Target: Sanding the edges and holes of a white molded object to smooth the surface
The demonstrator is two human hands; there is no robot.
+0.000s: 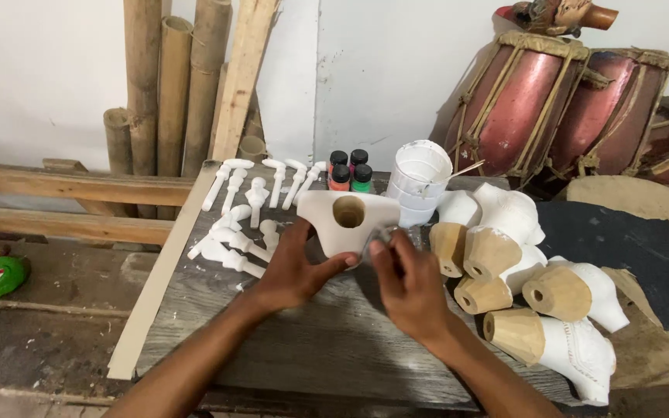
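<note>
My left hand (pixel 292 267) grips a white-painted wooden body piece (pixel 334 224) with a round hole in its top, holding it just above the grey wooden table (pixel 272 348). My right hand (pixel 408 282) is closed on a small pale object (pixel 385 234) pressed against the piece's right lower side; what it is cannot be told. Both hands meet at the table's middle.
Several white-painted limb pieces (pixel 245 209) lie at the back left. Small paint bottles (pixel 348 172) and a white bucket with a stick (pixel 420 182) stand behind. Several partly painted wooden torsos (pixel 536 286) lie at right. Bamboo poles (pixel 172 93) and red drums (pixel 559 101) stand against the wall.
</note>
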